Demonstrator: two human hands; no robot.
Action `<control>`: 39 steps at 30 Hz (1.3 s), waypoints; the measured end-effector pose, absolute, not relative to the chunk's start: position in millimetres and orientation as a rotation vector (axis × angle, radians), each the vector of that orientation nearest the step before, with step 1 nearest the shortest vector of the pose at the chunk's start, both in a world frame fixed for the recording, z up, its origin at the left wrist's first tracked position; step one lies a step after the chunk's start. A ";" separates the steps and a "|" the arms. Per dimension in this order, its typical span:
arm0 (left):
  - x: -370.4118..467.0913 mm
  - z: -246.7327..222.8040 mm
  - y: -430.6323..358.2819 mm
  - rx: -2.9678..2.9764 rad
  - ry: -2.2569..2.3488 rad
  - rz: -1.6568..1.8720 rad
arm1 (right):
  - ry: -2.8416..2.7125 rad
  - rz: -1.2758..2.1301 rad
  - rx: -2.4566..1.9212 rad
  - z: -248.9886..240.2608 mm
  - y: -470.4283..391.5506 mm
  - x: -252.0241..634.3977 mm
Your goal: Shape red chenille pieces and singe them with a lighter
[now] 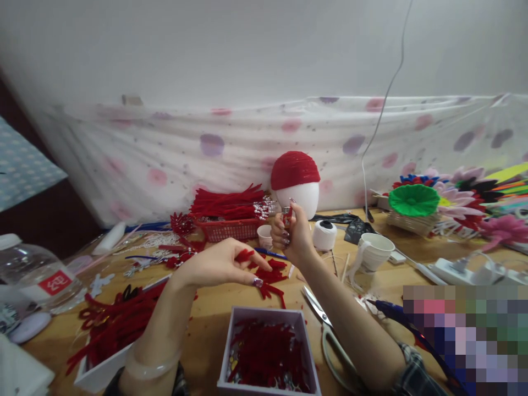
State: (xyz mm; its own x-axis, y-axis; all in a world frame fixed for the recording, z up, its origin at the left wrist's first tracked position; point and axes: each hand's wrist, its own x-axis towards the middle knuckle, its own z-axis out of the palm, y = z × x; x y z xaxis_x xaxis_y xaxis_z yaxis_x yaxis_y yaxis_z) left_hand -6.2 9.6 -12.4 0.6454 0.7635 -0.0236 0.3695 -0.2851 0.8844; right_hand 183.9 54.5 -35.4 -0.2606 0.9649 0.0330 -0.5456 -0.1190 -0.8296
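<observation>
My right hand (295,234), raised over the middle of the table, is wrapped round a small lighter (286,215) with a metal top. No flame can be made out. To its left, my left hand (226,264) is bent at the wrist, thumb and fingers closing on a red fuzzy chenille piece (245,255). Several more red fuzzy strips (270,275) show just past its fingertips; whether they join the held piece I cannot tell. Below the hands stands a white box (227,352) with dark red fuzzy pieces inside. Open scissors (317,308) lie right of that box.
Behind are a red basket (226,231) of red chenille stems and a white head form (303,198) with a red cap. A thread spool (325,236), a cup (375,252) and a power strip (454,272) stand rightward. A bottle (37,275) and another box (103,374) are left.
</observation>
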 end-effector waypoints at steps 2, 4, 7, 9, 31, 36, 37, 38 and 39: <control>-6.4 -11.9 10.3 1.844 0.891 0.529 | -0.941 1.673 -0.657 -35.2 53.8 181.8; -7.3 -11.6 10.5 1.748 0.887 0.547 | -1.005 1.688 -0.655 -35.3 52.2 179.6; -8.3 -12.1 10.2 1.585 0.837 0.634 | -1.179 1.576 -0.665 -35.5 46.1 176.8; -7.7 -12.6 9.5 1.523 0.786 0.669 | -1.352 1.423 -0.672 -35.3 39.5 175.6; 7.0 -22.4 24.5 1.420 0.957 1.527 | -1.332 1.363 -0.598 -46.1 38.3 163.0; 13.4 -23.1 25.3 1.297 0.926 1.636 | -1.350 1.364 -0.592 -46.2 36.3 161.3; 13.9 -22.2 24.9 1.267 0.913 1.645 | -1.359 1.372 -0.607 -46.1 36.5 161.8; 14.0 -21.3 24.5 1.238 0.899 1.653 | -1.362 1.394 -0.621 -46.1 36.9 162.3; 13.9 -20.5 24.3 1.213 0.888 1.668 | -1.361 1.445 -0.631 -46.3 37.6 162.6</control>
